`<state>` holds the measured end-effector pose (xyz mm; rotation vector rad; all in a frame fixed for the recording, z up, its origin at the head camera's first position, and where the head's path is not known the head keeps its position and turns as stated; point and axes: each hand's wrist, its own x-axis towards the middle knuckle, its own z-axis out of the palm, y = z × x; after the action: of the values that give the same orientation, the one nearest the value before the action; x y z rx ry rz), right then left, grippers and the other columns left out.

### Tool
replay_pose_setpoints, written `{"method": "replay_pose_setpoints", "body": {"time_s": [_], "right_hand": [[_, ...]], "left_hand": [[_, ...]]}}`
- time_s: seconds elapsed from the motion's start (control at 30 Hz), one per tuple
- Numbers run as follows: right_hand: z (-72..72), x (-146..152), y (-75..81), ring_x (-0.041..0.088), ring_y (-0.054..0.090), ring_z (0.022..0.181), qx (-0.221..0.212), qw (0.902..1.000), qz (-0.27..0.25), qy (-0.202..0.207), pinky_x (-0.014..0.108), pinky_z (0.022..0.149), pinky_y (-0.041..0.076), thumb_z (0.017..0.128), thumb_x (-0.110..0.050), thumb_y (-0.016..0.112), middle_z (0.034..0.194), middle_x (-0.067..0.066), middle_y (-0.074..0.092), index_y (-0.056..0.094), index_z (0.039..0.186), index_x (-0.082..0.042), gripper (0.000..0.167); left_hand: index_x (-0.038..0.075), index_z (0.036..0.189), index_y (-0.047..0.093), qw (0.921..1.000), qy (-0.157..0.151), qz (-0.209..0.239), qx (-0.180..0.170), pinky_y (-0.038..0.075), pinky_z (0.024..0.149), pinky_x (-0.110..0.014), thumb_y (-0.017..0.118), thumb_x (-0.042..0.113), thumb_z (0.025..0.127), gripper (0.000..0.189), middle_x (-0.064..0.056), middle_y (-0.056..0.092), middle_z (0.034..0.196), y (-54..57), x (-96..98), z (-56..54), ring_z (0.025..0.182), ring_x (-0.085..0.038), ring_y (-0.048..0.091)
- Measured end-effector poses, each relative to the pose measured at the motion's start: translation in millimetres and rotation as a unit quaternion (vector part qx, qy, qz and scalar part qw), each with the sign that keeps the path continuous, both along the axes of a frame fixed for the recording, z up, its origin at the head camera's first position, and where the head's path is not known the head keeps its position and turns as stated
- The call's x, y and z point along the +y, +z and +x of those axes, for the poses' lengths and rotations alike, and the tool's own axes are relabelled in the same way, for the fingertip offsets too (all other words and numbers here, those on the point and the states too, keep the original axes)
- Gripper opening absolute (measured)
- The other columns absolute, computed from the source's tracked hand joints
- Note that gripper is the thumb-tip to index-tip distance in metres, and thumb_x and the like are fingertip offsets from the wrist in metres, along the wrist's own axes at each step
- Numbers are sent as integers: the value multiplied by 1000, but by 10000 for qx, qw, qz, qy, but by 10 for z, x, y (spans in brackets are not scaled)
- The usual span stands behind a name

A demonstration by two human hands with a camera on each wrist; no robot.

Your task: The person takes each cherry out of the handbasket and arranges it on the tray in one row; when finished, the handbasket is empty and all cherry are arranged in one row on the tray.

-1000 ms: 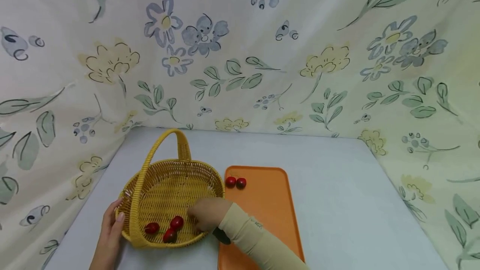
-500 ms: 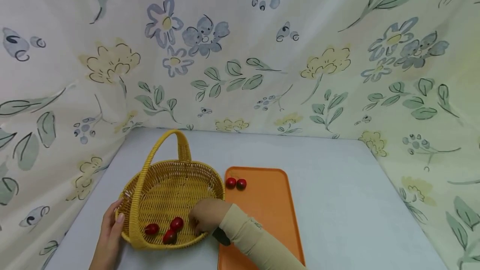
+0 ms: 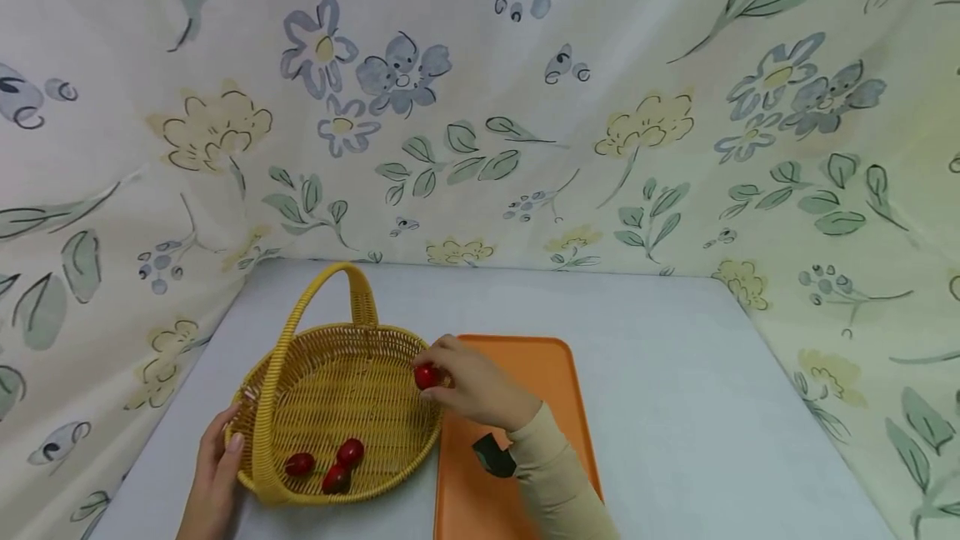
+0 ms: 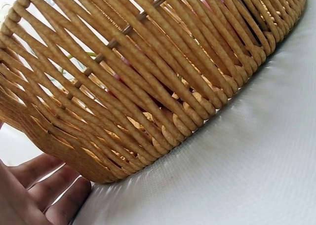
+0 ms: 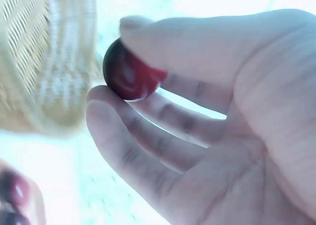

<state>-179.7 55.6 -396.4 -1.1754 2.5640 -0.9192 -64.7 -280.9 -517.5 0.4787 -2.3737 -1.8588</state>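
A yellow wicker basket [image 3: 270,486] with a tall arched handle stands at the left of the table. My left hand [image 3: 213,473] holds its left end, thumb toward the near side; in the left wrist view the fingers [image 4: 57,185] lie against the weave low down. Inside the basket are three dark red cherries [image 3: 350,452]. My right hand [image 3: 480,382] is at the basket's right rim, pinching another cherry [image 5: 131,72] between thumb and fingertips. Two more cherries [image 5: 17,190] show at the lower left of the right wrist view; in the head view the right hand hides them.
An orange tray [image 3: 525,348] lies just right of the basket, partly under the right forearm in view. A dark green patch [image 3: 493,455] shows at the right sleeve. White tabletop [image 3: 675,407] stretches to the right; a floral cloth [image 3: 480,107] hangs behind.
My right hand has come up out of the basket's near right part to its right rim, with a cherry now visible in its fingers. The left hand keeps its place.
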Motion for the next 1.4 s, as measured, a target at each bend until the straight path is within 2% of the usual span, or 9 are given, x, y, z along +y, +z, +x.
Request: {"method": "replay_pose_setpoints", "body": {"time_s": [0.1,0.27,0.5,0.7,0.83,0.93,1.07,1.17,1.4], "right_hand": [[-27,227,15,13,55,91,-112,9984,-379,-402,21,75,50,92,-14,65,112,3,53,56,125,-7,34],[-90,536,-31,21,58,93,-139,9919,-665,-1074,27,74,50,89,-10,68,110,7,56,54,120,-3,35],[-275,764,-280,17,59,88,-222,9827,-181,-1828,25,71,51,86,-10,72,105,5,58,58,112,-5,29],[-410,822,-555,19,61,85,-273,9827,201,-1820,32,74,52,85,-9,73,100,5,61,61,109,-4,28],[-478,817,-733,19,60,89,-269,9837,278,-1756,35,78,51,85,-12,73,100,4,63,60,109,-5,28],[-501,799,-804,20,59,91,-254,9844,256,-1723,38,81,50,85,-12,73,100,5,63,60,108,-5,27],[-508,774,-843,20,58,91,-255,9838,292,-1749,39,80,49,84,-11,74,99,5,62,60,105,-6,26],[-513,763,-857,19,57,91,-268,9826,379,-1796,38,79,49,84,-12,74,98,3,61,60,104,-7,26],[-506,738,-828,20,55,91,-363,9798,529,-1893,39,80,48,86,-14,72,102,5,60,59,109,-6,28]], "left_hand": [[31,154,3,9998,62,112,-125,-8,112,-57,28,43,104,56,-9,-14,160,22,10,-4,144,-32,-16],[34,153,3,9997,8,198,-105,-9,111,-58,28,43,104,55,-6,-15,160,23,14,3,144,-29,-17],[33,153,4,9999,-67,63,101,-10,114,-49,27,39,105,54,-3,-14,160,-42,-25,7,144,-26,-17],[32,153,4,9996,-137,18,249,-10,114,-40,26,36,106,53,-1,-13,160,-82,-36,10,144,-19,-16],[32,153,3,9995,-158,-65,266,-5,112,-26,26,36,106,52,1,-11,160,-90,-32,13,142,-8,-12],[33,153,4,9995,-141,-60,283,-5,111,-23,26,35,106,52,3,-10,160,-88,-23,13,142,-7,-11],[33,153,5,9993,-117,43,347,-9,113,-31,27,35,106,52,5,-10,160,-69,0,11,143,-12,-14],[32,153,6,9993,-117,29,359,-9,113,-30,27,35,106,52,3,-10,160,-52,15,15,143,-12,-13],[32,154,2,9998,-98,140,75,-11,113,-53,27,40,105,54,-5,-16,160,-17,-19,8,143,-26,-19]]}}
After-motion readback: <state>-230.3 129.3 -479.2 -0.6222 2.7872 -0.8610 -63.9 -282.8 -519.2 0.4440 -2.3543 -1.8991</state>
